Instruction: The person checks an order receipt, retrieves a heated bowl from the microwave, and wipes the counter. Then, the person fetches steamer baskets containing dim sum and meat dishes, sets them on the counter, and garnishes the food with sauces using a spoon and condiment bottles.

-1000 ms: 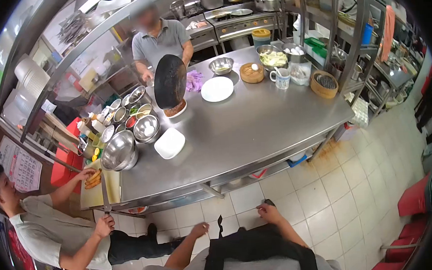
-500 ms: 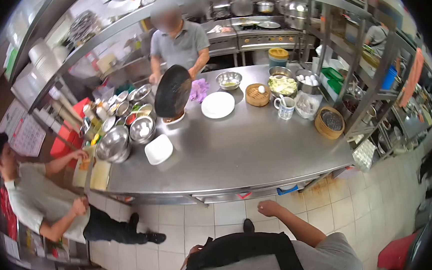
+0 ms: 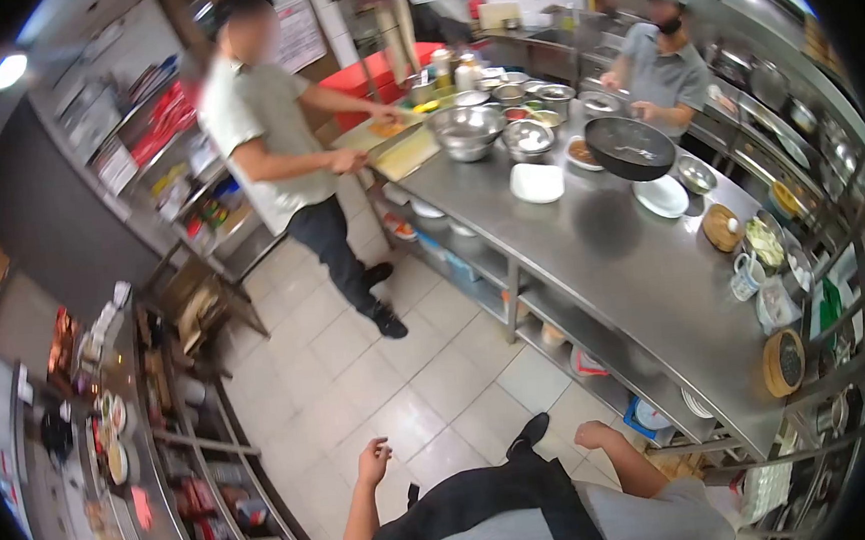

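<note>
My left hand is raised over the tiled floor, its fingers apart and holding nothing. Near the steel table's front edge, my right hand hangs with its fingers curled; whether anything is inside is hidden. Neither hand touches the steel table. On that table are a white square dish, a white oval plate, metal bowls, a bamboo steamer and a patterned mug.
At the left, a co-worker holds a knife at a cutting board. Across the table another person holds a black wok. A wooden chair and a counter with dishes stand at the left.
The view has swung left, bringing in the left counter and chair. The wok has gone from steeply tilted to nearly level. My left hand has come back into clear view, raised.
</note>
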`<state>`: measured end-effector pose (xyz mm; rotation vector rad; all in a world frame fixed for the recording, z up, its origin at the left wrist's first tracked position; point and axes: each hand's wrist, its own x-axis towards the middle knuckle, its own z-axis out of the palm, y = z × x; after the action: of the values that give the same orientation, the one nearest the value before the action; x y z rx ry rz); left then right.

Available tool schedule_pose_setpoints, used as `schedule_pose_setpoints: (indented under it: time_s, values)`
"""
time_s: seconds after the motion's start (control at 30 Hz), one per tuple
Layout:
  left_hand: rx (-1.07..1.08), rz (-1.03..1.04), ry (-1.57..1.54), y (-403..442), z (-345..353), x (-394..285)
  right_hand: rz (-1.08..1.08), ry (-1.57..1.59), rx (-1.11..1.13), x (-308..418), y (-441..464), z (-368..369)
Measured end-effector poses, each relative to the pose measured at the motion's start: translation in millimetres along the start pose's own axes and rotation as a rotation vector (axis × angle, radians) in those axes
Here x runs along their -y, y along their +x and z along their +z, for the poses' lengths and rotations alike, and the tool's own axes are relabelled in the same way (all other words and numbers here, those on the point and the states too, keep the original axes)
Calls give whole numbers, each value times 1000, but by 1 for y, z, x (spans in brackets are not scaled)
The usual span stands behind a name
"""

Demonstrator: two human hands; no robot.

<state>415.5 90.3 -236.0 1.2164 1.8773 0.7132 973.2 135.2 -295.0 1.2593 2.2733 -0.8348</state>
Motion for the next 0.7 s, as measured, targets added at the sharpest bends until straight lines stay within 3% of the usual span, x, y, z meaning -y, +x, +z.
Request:
schedule_pose_setpoints:
  time_s: [0.07,0.13,0.17,0.23,0.33,0.4,0.43,0.5,0.57,0.7]
  values:
    - [-93,-159,-96,-83,-20,61,-53,-123,1,19,25,19]
    - [-186,-332,-177,-188,-28,146,-461,-349,-114,39,46,27]
    - [-254,-387,-230,-250,-23,199,-186,146,-54,58,52,33]
    - [-331,-607,-87,-371,-16,213,438,1070,78,96,61,54]
    - [-375,-948,-73,-478,0,233,297,874,278,125,68,70]
    - [-432,-1094,-145,-521,17,242,47,545,236,164,42,38]
    - [-465,-1153,-193,-537,27,242,-92,437,358,126,80,86]
    - [-544,-1251,-292,-559,48,233,65,928,345,27,156,208]
    - [-618,-1305,-402,-565,80,229,-21,380,337,57,155,147]
    - [-675,-1300,-539,-528,97,227,-223,27,346,115,201,87]
